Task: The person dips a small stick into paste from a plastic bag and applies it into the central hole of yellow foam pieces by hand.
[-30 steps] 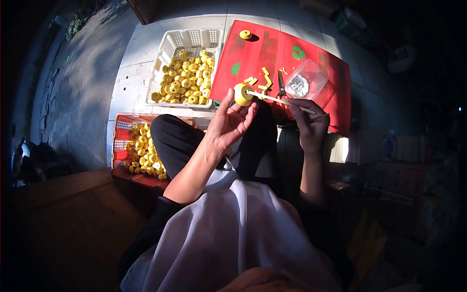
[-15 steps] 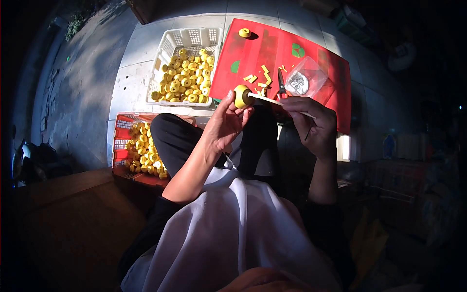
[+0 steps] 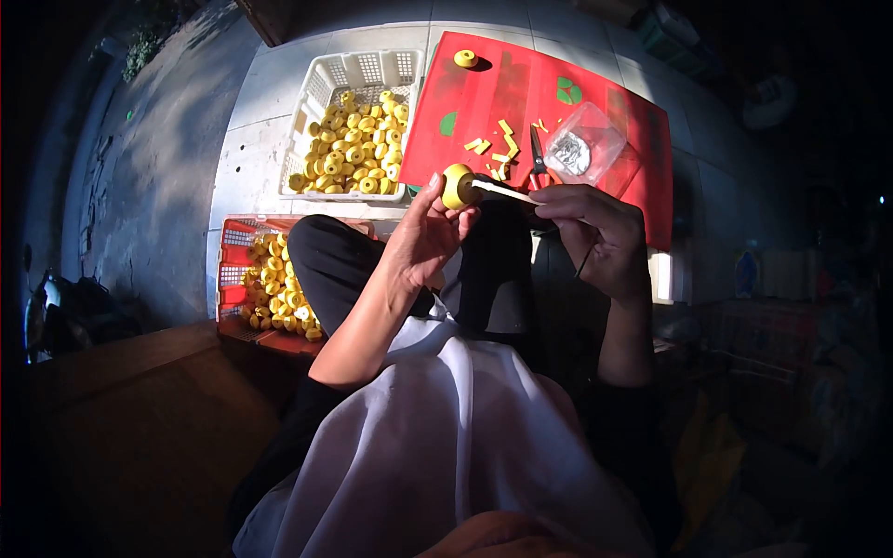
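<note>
Between the thumb and fingers of my left hand [image 3: 419, 240] is a round yellow piece [image 3: 454, 188] with a hole in its side. My right hand [image 3: 603, 232] is closed on a thin pale stick [image 3: 507, 193]. The stick points left, its whitish tip at the hole; how far it goes in, I cannot tell. Both hands are above my dark-trousered legs, just short of the red table. Scissors [image 3: 537, 153] with red handles lie beyond the right hand, partly hidden, next to a clear plastic tub [image 3: 600, 139] with silvery material inside.
A white crate [image 3: 312, 88] full of similar yellow pieces stands left of the red table [image 3: 502, 79]. Below it, a red crate [image 3: 233, 232] holds more. Yellow strips [image 3: 510, 144] and one yellow piece [image 3: 465, 59] lie on the table.
Both hands have shifted slightly left with the yellow piece and the stick. The stick's tip remains at the hole, and both grips look the same.
</note>
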The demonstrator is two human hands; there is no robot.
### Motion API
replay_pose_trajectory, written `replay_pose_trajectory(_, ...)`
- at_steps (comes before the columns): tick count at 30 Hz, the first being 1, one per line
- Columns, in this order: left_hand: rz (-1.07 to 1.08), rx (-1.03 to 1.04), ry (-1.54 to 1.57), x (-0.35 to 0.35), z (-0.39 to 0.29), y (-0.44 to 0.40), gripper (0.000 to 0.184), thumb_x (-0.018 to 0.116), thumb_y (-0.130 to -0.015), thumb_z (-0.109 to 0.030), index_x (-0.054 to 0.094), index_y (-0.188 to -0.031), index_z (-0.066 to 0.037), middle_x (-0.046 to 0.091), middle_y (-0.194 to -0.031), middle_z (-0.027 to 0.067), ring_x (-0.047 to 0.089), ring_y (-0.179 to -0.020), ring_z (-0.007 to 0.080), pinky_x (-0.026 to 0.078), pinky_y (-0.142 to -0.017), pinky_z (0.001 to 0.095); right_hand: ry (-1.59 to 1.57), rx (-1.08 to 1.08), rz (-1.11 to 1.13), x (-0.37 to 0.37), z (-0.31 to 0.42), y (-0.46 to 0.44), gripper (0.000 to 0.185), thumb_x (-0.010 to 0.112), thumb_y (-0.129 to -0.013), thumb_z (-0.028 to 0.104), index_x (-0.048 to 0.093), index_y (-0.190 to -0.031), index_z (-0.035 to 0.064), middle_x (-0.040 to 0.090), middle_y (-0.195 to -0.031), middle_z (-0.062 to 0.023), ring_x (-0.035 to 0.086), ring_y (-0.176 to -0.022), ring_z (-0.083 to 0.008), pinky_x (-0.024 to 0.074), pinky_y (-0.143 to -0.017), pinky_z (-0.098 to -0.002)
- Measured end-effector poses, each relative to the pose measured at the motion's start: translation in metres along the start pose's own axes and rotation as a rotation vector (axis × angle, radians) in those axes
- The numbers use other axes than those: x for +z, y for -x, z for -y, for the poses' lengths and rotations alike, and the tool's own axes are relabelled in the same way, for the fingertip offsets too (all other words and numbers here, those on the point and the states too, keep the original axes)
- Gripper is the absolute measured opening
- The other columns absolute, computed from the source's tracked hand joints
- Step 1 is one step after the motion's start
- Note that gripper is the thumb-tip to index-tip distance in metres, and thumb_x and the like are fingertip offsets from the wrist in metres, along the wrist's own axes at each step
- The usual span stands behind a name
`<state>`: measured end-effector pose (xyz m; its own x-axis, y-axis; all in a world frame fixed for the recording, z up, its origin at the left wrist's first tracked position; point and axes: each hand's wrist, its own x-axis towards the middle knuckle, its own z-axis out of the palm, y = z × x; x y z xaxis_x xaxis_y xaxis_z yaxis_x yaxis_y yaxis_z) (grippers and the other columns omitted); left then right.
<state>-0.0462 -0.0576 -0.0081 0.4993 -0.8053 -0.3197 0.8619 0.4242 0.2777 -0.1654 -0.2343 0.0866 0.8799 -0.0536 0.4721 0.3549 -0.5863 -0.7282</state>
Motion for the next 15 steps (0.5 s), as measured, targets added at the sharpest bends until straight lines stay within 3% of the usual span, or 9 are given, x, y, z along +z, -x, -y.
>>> replay_pose_trajectory(9,-0.004,-0.010,-0.011,-0.0003,0.0025,-0.0003,0.038,0.063,-0.085,-0.037,0.060,-0.105,-0.005,0.065,-0.091,0.0073,0.062,-0.080,0.0177,0.052,-0.069,0.0210,0.057,-0.062,0.043,0.0016,-0.0051,-0.0010,0.019,0.059,-0.078,-0.008,0.063,-0.093,0.0026,0.066,-0.095,-0.0105,0.066,-0.090,-0.0244,0.0546,-0.074,-0.0302)
replay_pose_trajectory(15,-0.019,-0.009,0.015,-0.0008,0.0030,-0.0002,0.040,0.063,-0.086,-0.034,0.055,-0.109,-0.001,0.059,-0.098,0.0127,0.058,-0.082,0.0213,0.054,-0.066,0.0202,0.073,-0.042,0.030,0.0025,-0.0045,-0.0007,0.019,0.060,-0.079,-0.006,0.062,-0.096,0.0022,0.066,-0.095,-0.0111,0.067,-0.087,-0.0234,0.0553,-0.071,-0.0296)
